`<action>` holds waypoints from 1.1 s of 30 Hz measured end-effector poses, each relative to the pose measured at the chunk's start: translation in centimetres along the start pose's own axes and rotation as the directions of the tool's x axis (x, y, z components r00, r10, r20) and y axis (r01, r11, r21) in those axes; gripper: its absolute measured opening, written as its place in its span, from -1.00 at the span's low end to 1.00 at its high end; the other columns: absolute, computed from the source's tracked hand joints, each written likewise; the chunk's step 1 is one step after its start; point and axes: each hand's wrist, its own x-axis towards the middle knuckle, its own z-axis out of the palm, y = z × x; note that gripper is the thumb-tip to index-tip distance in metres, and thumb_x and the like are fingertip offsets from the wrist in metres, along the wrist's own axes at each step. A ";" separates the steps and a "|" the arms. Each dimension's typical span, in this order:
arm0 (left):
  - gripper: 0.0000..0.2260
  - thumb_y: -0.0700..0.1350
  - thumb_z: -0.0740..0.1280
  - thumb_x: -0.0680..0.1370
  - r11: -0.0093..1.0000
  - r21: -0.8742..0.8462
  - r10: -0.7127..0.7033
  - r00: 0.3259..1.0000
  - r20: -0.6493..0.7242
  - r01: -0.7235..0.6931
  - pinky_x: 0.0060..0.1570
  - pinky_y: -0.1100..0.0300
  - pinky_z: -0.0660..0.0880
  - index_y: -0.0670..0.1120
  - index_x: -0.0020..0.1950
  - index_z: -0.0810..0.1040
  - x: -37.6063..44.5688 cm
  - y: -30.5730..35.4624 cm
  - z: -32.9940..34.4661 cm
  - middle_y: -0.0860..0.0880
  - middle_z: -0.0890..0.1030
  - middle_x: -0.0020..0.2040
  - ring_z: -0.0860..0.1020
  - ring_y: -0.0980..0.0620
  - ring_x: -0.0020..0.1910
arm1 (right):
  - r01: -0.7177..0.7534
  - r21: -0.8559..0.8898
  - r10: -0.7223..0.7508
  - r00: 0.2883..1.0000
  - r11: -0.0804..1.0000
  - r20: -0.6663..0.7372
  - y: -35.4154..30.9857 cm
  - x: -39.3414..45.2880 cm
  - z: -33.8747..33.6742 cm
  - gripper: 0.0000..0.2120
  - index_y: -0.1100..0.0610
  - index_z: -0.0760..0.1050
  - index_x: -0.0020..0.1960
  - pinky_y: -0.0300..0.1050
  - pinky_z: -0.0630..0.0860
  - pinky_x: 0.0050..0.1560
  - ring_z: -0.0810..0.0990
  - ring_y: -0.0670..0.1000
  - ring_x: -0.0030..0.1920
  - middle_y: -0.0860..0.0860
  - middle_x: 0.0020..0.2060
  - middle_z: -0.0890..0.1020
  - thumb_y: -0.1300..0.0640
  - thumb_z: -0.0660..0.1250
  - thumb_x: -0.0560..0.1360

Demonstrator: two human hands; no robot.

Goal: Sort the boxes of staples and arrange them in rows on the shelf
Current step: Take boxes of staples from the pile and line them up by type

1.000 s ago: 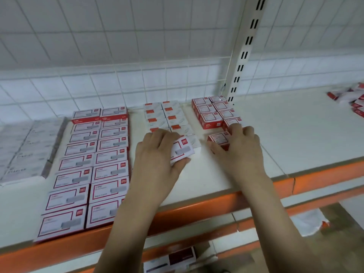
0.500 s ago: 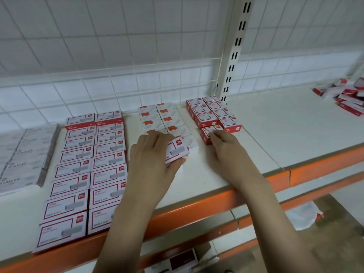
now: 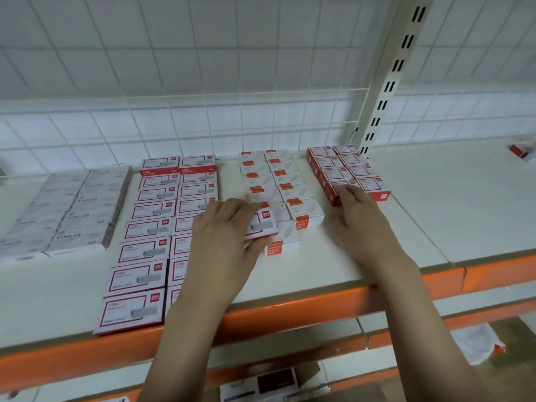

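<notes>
My left hand [image 3: 223, 236] grips a white staple box with a red border [image 3: 262, 225], held just above the white-and-orange boxes [image 3: 285, 187] in the middle of the shelf [image 3: 333, 268]. My right hand [image 3: 358, 219] touches the front left box of the small red boxes [image 3: 336, 189], which stand in two rows at the upright post. Two long rows of red-bordered boxes [image 3: 150, 224] run from the back to the front edge on the left; my left forearm hides part of the right row.
Grey boxes marked STAPLES [image 3: 69, 207] lie at the far left. A white wire grid [image 3: 203, 123] backs the shelf and a slotted post [image 3: 383, 91] divides it. A loose red box [image 3: 519, 150] lies far right. The orange front beam [image 3: 319, 306] edges the shelf; more packages sit below.
My right hand slid the small red box back against the front of the red rows. My left hand kept its box and barely moved. The camera shifted left.
</notes>
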 end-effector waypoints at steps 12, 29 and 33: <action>-0.58 -0.17 0.46 0.41 0.980 0.124 -0.172 0.979 0.109 0.158 0.16 -0.04 0.36 -0.19 0.25 0.52 1.6 -7.1 -3.6 -0.17 0.56 0.15 0.46 -0.23 0.13 | 0.158 0.085 -0.152 0.986 0.984 -0.066 -8.0 1.0 0.5 -0.51 0.28 0.35 0.35 -0.07 0.20 0.35 0.33 0.18 0.33 0.18 0.31 0.41 0.37 0.15 0.42; -0.48 0.15 -0.08 0.62 0.894 0.401 -0.342 0.885 0.317 0.202 0.46 0.01 -0.09 0.00 0.53 -0.08 -0.4 -6.0 -3.4 -0.07 0.08 0.51 0.03 -0.11 0.48 | 0.280 0.086 -0.283 0.959 0.956 0.021 -14.9 1.5 2.4 -0.67 0.22 0.39 0.30 -0.14 0.26 0.27 0.37 0.08 0.27 0.10 0.26 0.46 0.22 0.10 0.57; -0.48 0.20 -0.10 0.61 0.862 0.458 -0.400 0.845 0.354 0.216 0.45 -0.04 -0.12 0.05 0.53 -0.03 1.1 -7.8 -3.5 -0.08 0.07 0.52 0.02 -0.12 0.49 | 0.275 0.102 -0.282 0.957 0.956 0.062 -15.5 1.6 2.2 -0.66 0.20 0.37 0.33 -0.14 0.24 0.29 0.36 0.07 0.29 0.09 0.28 0.44 0.16 0.08 0.58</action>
